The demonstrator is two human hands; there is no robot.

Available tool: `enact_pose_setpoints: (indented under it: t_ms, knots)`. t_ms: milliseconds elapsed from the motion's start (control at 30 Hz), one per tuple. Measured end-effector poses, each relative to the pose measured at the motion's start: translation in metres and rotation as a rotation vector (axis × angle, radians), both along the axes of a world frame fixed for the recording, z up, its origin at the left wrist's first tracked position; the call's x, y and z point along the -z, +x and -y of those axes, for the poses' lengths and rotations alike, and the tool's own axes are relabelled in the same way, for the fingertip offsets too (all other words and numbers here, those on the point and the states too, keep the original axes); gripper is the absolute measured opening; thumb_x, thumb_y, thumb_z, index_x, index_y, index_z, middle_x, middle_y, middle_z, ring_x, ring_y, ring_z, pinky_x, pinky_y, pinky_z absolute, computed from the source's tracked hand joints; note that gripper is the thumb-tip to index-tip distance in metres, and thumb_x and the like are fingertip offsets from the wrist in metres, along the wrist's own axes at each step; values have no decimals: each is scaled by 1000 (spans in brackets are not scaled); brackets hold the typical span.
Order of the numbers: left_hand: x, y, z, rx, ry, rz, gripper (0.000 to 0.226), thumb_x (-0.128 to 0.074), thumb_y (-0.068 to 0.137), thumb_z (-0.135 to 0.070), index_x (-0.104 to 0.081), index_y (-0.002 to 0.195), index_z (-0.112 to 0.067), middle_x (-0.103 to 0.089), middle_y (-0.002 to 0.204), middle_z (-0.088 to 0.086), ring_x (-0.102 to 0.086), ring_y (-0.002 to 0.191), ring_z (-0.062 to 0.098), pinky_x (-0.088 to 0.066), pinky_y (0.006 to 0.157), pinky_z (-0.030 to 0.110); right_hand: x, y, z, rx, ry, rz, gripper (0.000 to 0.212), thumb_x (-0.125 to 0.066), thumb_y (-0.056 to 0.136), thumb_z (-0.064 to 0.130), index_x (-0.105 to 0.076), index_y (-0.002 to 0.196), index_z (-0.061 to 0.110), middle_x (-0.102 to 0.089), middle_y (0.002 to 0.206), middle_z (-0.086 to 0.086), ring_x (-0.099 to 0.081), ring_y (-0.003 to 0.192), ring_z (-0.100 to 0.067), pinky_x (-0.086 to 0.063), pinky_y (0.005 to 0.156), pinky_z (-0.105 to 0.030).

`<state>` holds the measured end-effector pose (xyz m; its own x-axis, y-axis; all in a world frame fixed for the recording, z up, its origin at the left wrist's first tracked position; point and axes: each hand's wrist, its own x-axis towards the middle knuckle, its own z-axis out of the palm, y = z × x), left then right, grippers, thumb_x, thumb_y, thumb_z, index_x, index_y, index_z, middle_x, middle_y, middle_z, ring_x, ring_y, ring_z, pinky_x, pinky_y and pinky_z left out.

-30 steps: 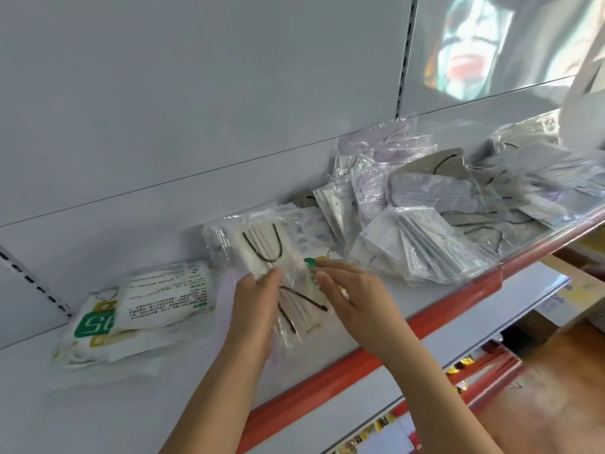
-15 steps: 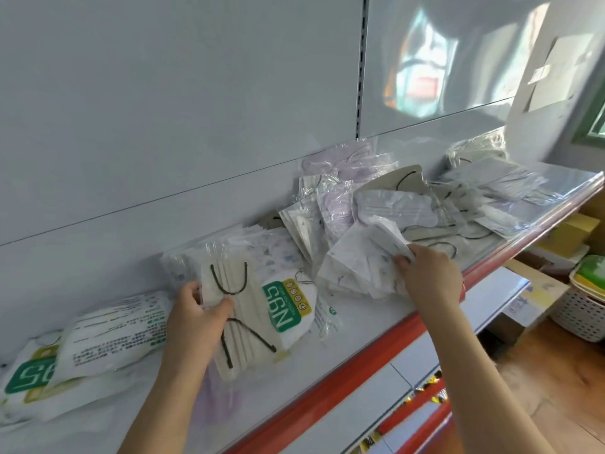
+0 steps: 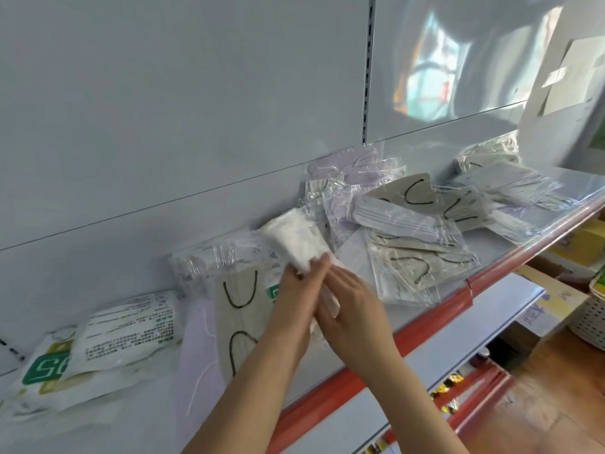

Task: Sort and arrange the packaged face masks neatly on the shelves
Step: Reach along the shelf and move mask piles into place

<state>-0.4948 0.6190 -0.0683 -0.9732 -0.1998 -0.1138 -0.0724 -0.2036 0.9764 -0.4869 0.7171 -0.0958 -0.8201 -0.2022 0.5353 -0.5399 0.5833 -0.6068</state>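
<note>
A blurred bundle of white mask packs (image 3: 292,239) is tilted above the shelf (image 3: 343,385). My left hand (image 3: 294,299) grips its lower end from the left. My right hand (image 3: 355,311) holds the same end from the right, and the two hands touch. Under my left hand lies a beige mask pack with black ear loops (image 3: 237,309) on a stack of clear packs. To the right is a loose pile of grey and beige mask packs (image 3: 415,231), with purple packs (image 3: 353,167) leaning on the back panel.
White N95 packs (image 3: 124,332) with green labels lie at the left end. More clear packs (image 3: 504,181) lie at the far right end. A lower shelf (image 3: 458,339), cardboard boxes (image 3: 550,299) and a white basket (image 3: 589,317) sit below right.
My right hand has pulled the white packs out of the right pile and brought them left to my left hand, which has left the beige pack and taken hold of them.
</note>
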Motion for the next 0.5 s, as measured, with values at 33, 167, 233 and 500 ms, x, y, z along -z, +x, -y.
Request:
enact_pose_setpoints:
  t_ms: [33,167,233,500]
  knots:
    - [3,-3,5,-87,29,28,32,-70,93,-32,-68,115,-9,-79,96,8,-77,86,21,-58,77,34,4,-2,-5,-79,-27,38,43,-45,97,39,-62,134,24,-60,138,11,-49,133,-5,-46,105,-29]
    - [11,-4,30,-180,34,89,14,-72,93,-22,-73,105,-14,-79,84,1,-75,78,19,-57,72,32,19,-23,-48,278,63,150,47,-47,98,49,-59,136,25,-55,144,7,-44,137,-16,-34,115,-42]
    - [12,-1,36,-186,30,83,13,-77,89,-21,-73,101,-17,-79,85,-1,-76,77,16,-57,69,30,22,-38,-70,407,239,303,53,-43,98,55,-53,140,23,-49,149,4,-40,140,-21,-25,119,-45]
    - [15,11,39,-136,25,49,17,-78,87,-15,-73,103,-18,-80,88,-2,-77,78,12,-58,60,23,8,-73,-89,446,461,397,101,-11,81,86,-34,152,17,-22,164,-7,-11,153,-24,3,123,-50]
